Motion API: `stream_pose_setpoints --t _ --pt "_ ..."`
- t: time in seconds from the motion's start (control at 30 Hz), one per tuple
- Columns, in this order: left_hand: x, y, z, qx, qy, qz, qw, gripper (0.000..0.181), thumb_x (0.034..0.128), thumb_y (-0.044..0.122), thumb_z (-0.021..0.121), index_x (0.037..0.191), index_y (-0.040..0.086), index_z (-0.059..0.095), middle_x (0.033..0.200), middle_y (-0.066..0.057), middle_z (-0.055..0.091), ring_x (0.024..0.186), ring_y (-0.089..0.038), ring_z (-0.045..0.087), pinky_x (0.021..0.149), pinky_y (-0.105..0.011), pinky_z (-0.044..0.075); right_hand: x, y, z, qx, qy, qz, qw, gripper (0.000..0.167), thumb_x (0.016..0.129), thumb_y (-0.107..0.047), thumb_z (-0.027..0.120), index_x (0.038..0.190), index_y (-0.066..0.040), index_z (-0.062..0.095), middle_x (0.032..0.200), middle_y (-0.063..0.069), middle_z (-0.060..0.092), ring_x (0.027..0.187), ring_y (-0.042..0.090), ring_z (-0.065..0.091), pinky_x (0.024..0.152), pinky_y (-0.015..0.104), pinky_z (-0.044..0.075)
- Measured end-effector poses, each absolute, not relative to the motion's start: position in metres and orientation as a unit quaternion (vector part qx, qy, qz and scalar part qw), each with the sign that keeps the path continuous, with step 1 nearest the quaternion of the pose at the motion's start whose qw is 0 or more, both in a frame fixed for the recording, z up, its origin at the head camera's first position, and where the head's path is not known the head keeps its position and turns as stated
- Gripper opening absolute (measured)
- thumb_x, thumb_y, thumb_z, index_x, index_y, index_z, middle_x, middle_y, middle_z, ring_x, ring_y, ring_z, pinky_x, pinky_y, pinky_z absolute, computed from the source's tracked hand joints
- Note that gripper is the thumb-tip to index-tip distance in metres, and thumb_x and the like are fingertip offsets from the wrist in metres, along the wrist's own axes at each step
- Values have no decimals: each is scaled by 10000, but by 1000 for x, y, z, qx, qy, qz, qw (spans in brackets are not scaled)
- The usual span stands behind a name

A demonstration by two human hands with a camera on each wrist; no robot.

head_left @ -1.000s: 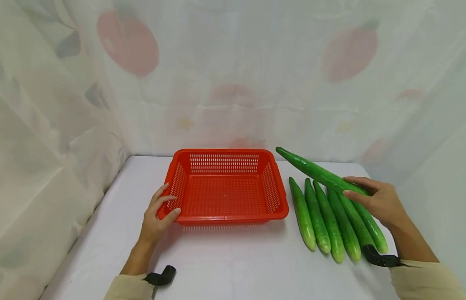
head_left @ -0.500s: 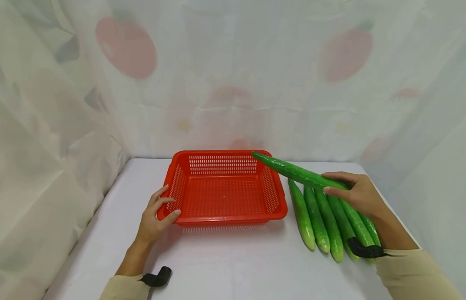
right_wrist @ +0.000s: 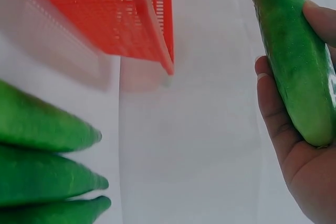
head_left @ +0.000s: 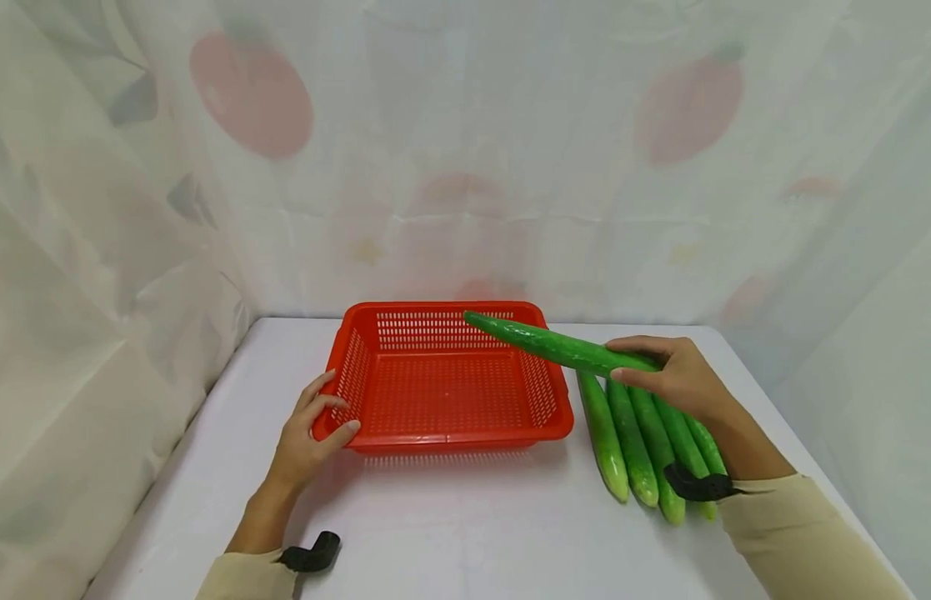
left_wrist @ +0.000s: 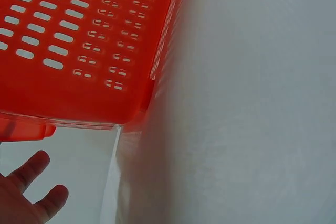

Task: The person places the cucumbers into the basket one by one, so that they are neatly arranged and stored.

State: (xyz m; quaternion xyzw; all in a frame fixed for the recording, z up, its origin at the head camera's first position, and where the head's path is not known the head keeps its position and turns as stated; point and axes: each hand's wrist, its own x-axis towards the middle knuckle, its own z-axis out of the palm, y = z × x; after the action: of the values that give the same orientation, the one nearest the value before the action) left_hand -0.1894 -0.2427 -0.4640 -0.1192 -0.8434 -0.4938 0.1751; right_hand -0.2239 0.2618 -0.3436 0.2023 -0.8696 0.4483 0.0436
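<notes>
The right hand grips one end of a long green cucumber between thumb and fingers. Its thin tip points left, over the right back part of a red basket. In the right wrist view the cucumber lies along the fingers of the hand, its rounded end near the palm. The left hand holds the basket's front left corner, thumb on the front rim and fingers over the left rim. In the left wrist view two fingertips of that hand show outside the basket.
Several cucumbers lie side by side on the white table, right of the basket, partly beneath the right hand and forearm. A patterned curtain hangs behind the table, and more sheeting stands at the left.
The right hand has carried the cucumber leftward from above the row, bringing its tip over the basket. The left hand keeps its place on the corner.
</notes>
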Motion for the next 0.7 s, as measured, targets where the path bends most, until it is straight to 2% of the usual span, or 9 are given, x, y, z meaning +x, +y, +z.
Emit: stream_pose_setpoints --t 0.17,0.3,0.37,0.43,0.7 --pt "-191 -245 -463 -120 -860 -468 163 339 836 209 745 1115 44 646 1521 2 316 1335 -268 313 902 -194 386 -229 251 -345 208 -866 454 19 361 844 -222 769 1186 -134 696 1102 43 672 844 200 606 698 281 495" --pt "-195 -246 -462 -123 -867 -457 156 363 837 224 744 1145 61 642 1530 3 303 1347 -274 285 935 -411 414 -235 244 -348 215 -863 458 2 356 842 -233 770 1180 -143 700 1087 33 675 858 229 605 705 297 497" --pt "-197 -246 -462 -129 -867 -456 155 384 832 219 746 1165 61 639 1532 -12 299 1344 -303 278 938 -538 383 -238 240 -350 216 -860 462 -7 351 843 -241 770 1174 -149 702 1086 31 673 868 245 600 701 311 501" --pt "-198 -246 -461 -134 -867 -454 153 417 826 218 747 1195 61 632 1535 -33 292 1337 -338 273 922 -604 372 -240 236 -351 221 -856 468 -17 344 844 -242 768 1169 -153 703 1076 33 671 864 259 598 692 324 506" --pt "-197 -249 -458 -132 -877 -444 131 515 823 266 741 1276 65 599 1554 -37 245 1320 -374 254 892 -632 399 -246 215 -362 226 -843 486 -48 326 842 -196 765 1153 -111 708 1073 78 662 859 271 595 672 353 517"
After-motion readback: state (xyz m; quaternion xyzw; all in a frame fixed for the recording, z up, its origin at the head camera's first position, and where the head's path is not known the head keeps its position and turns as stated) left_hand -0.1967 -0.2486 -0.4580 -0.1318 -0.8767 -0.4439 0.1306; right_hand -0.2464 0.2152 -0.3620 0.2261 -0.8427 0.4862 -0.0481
